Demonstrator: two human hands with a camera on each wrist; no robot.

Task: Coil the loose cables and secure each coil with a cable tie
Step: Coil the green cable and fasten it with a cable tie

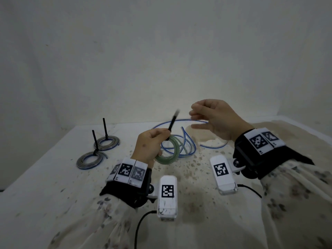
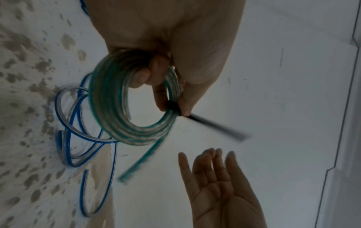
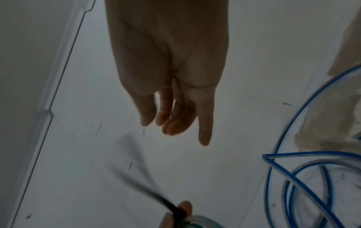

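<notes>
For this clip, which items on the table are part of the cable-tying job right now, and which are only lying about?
In the job:
- green coil, gripped by the left hand
- black cable tie around that coil
- loose blue cable, not yet coiled
- right hand, open, holding nothing

Lying about:
- two grey coils, already tied
- stained table

Both forearms wear loose cream sleeves point(image 1: 296, 200) with a faint grey floral print, gathered at the cuff. Each wrist carries a black strap point(image 1: 251, 159) fitted with a row of white tiles printed with black square fiducial markers point(image 1: 258, 141). A white rectangular camera module point(image 1: 167, 196), bearing one marker on its top face, is attached to each strap by a white bracket with a silver ball joint point(image 1: 236, 163). A black cable point(image 1: 142, 223) leaves the near end of each module. The left hand point(image 1: 149, 146) and right hand point(image 1: 215, 119) are bare.
</notes>
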